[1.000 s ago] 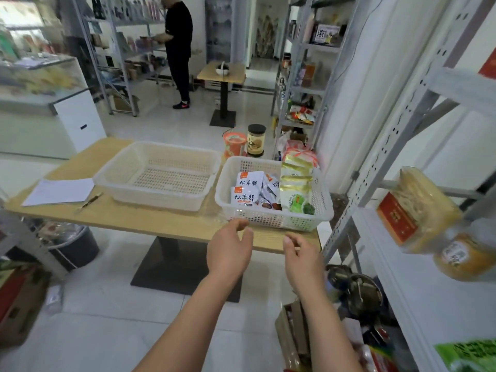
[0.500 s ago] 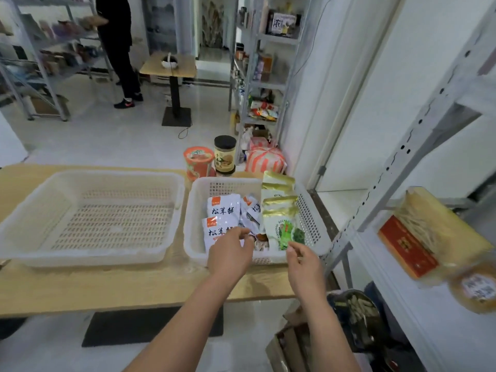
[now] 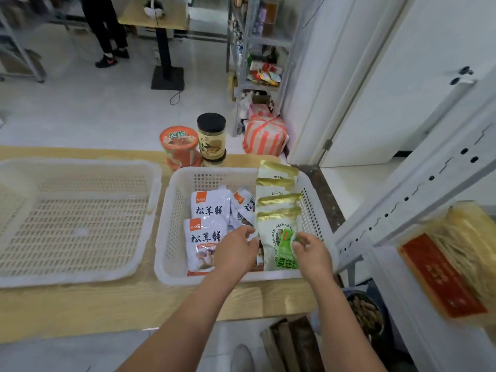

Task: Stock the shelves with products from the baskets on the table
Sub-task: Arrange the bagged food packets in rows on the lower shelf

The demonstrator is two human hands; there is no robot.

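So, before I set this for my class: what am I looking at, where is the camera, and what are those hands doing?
There is no machine here, only a person's two bare hands. Every picture comes from one wide-angle camera worn on that person's head. It looks forward and down, so the arms enter from the bottom.

Two white plastic baskets sit on the wooden table. The left basket is empty. The right basket holds white pouches and gold-and-green packets. Behind it stand an orange cup and a black-lidded jar.

The left hand hangs loosely curled over the white pouches. The right hand reaches a gold-and-green packet, though no firm grip can be made out. The white shelf to be stocked is on the right.
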